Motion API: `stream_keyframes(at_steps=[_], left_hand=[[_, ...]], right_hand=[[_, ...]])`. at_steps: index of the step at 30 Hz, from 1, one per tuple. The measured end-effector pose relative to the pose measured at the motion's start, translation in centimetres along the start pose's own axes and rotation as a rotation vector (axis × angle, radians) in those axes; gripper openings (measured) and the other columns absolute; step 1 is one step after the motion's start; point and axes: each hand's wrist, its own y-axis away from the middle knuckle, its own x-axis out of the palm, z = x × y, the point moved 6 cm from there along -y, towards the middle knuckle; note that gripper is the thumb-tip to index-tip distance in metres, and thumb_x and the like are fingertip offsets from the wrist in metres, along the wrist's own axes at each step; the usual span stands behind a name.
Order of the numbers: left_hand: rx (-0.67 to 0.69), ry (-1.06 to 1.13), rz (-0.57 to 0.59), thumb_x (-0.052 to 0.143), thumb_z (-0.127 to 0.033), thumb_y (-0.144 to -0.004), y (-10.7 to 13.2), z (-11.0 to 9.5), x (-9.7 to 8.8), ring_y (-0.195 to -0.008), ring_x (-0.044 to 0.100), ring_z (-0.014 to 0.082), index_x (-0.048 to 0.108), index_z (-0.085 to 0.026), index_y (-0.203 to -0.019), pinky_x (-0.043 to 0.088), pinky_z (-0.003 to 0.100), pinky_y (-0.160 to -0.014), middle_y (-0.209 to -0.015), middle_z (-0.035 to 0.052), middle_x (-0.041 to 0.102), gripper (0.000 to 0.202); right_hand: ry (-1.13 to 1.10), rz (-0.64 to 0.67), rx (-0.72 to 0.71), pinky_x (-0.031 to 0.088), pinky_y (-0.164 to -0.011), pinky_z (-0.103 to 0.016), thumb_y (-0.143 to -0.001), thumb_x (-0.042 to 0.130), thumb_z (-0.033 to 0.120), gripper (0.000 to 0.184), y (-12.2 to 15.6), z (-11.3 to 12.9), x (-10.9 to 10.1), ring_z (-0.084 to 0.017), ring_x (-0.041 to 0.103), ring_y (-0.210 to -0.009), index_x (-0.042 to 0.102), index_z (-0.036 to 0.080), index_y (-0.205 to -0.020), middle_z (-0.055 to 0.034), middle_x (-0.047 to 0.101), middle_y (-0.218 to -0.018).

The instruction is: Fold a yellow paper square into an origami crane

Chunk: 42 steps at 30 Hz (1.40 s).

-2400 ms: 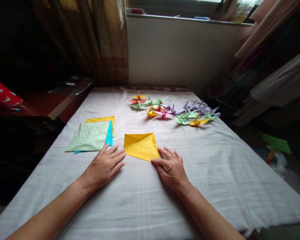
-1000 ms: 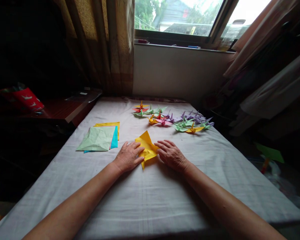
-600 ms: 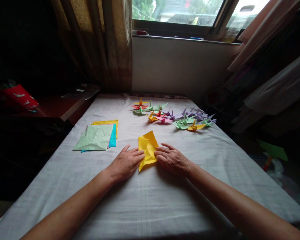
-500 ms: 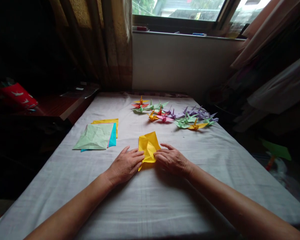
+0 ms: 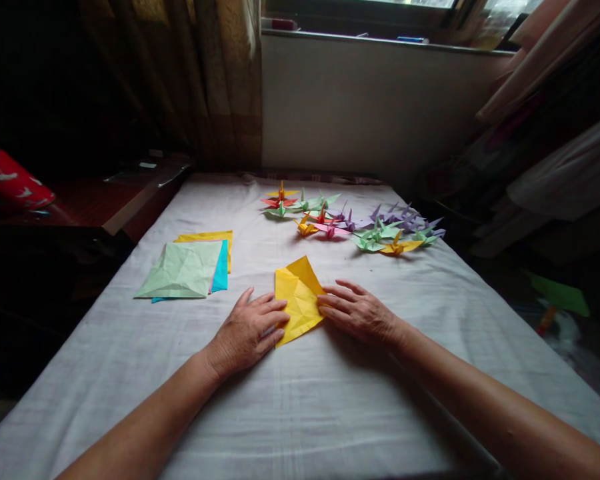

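A creased yellow origami sheet lies between my two hands on the cloth-covered table, its upper corner standing slightly raised. My left hand rests flat with fingers spread, its fingertips on the sheet's left edge. On the other side, my right hand has its fingers stretched out, with some fingertips touching the right edge of the paper. Its thumb is hidden beneath the hand. To the left lies a stack of paper squares, with a pale green sheet on top and a blue sheet and a yellow sheet showing from under it.
Several folded paper cranes, among them an orange crane, a pink crane and a purple crane, stand toward the table's far right. A dark wooden surface adjoins the left side. Hanging cloth is at the right.
The yellow sheet has opened out flatter and wider, its lower part now spread. My right hand has moved slightly right with the paper's edge. The camera has tilted down a little.
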Motion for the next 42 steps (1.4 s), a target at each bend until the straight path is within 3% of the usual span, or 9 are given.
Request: stream_keyframes(at_steps=[3,9,12,15,22,27,36,39,42], left_hand=[[0.029,-0.015,0.025,0.051,-0.027,-0.095,0.0,0.3,-0.1,-0.135,0.048,0.0304,0.063,-0.028,-0.122,0.019,0.063,-0.115,-0.134,0.0048,0.064,0.030],[0.070,-0.007,0.026,0.047,-0.027,-0.098,0.4,0.7,-0.2,-0.133,0.050,0.0285,0.065,-0.029,-0.119,0.017,0.060,-0.117,-0.130,0.0038,0.067,0.029],[0.098,-0.008,0.017,0.044,-0.025,-0.098,0.4,0.4,-0.3,-0.133,0.051,0.0282,0.065,-0.028,-0.120,0.016,0.060,-0.117,-0.128,0.0047,0.067,0.030],[0.093,-0.007,0.032,0.043,-0.025,-0.099,0.3,0.3,-0.2,-0.133,0.050,0.0288,0.064,-0.028,-0.122,0.017,0.060,-0.116,-0.130,0.0043,0.067,0.031],[0.025,0.091,0.083,0.048,-0.024,-0.096,0.5,0.9,-0.2,-0.136,0.046,0.0279,0.065,-0.028,-0.111,0.017,0.061,-0.116,-0.133,0.0025,0.065,0.023],[-0.043,0.164,0.082,0.052,-0.031,-0.095,0.8,1.1,-0.3,-0.136,0.046,0.0268,0.067,-0.025,-0.092,0.017,0.059,-0.117,-0.131,0.0024,0.066,0.017],[-0.091,0.147,0.023,0.059,-0.025,-0.088,0.7,0.8,-0.1,-0.131,0.051,0.0274,0.063,-0.023,-0.080,0.017,0.062,-0.116,-0.125,0.0021,0.068,0.009],[-0.085,0.134,0.010,0.059,-0.023,-0.087,0.8,0.9,0.1,-0.132,0.050,0.0269,0.062,-0.023,-0.089,0.017,0.061,-0.116,-0.126,0.0025,0.068,0.003],[-0.063,0.119,-0.011,0.059,-0.024,-0.089,0.9,0.8,0.1,-0.132,0.049,0.0265,0.062,-0.025,-0.107,0.017,0.060,-0.117,-0.127,0.0035,0.067,0.019]], right_hand=[[-0.031,-0.029,0.015,0.039,-0.110,-0.040,-0.091,0.052,0.012,0.016,-0.5,0.8,-0.7,-0.020,0.063,-0.114,0.065,0.021,-0.094,-0.0024,0.074,-0.108],[-0.170,0.048,0.154,0.031,-0.116,-0.042,-0.090,0.049,0.013,0.015,-0.9,1.1,-1.5,-0.020,0.061,-0.117,0.061,0.022,-0.086,-0.0022,0.075,-0.095],[-0.197,0.142,0.162,0.024,-0.118,-0.046,-0.089,0.054,0.017,0.011,-0.5,0.5,-1.1,-0.025,0.055,-0.127,0.064,0.022,-0.091,-0.0028,0.075,-0.104],[-0.247,0.191,0.175,0.026,-0.116,-0.047,-0.090,0.056,0.019,0.015,0.1,-0.4,-0.5,-0.024,0.056,-0.125,0.066,0.024,-0.098,-0.0022,0.073,-0.113],[-0.422,0.117,0.519,0.039,-0.105,-0.048,-0.091,0.057,0.029,0.012,0.2,-3.7,1.6,-0.021,0.068,-0.104,0.068,0.025,-0.089,-0.0051,0.075,-0.105],[-0.387,0.007,0.706,0.041,-0.100,-0.047,-0.088,0.058,0.029,0.014,-0.6,-3.7,2.5,-0.021,0.069,-0.090,0.065,0.024,-0.077,-0.0044,0.074,-0.091],[-0.269,-0.081,0.795,0.043,-0.081,-0.038,-0.087,0.057,0.027,0.017,-0.6,-2.4,2.7,-0.021,0.060,-0.079,0.058,0.023,-0.070,-0.0022,0.066,-0.073],[-0.229,-0.090,0.793,0.042,-0.083,-0.038,-0.087,0.058,0.026,0.017,-0.7,-2.3,2.7,-0.021,0.060,-0.083,0.059,0.023,-0.070,-0.0025,0.067,-0.077],[-0.208,-0.094,0.804,0.042,-0.084,-0.038,-0.088,0.059,0.027,0.017,-0.7,-2.2,2.8,-0.021,0.060,-0.084,0.060,0.024,-0.071,-0.0029,0.067,-0.081]])
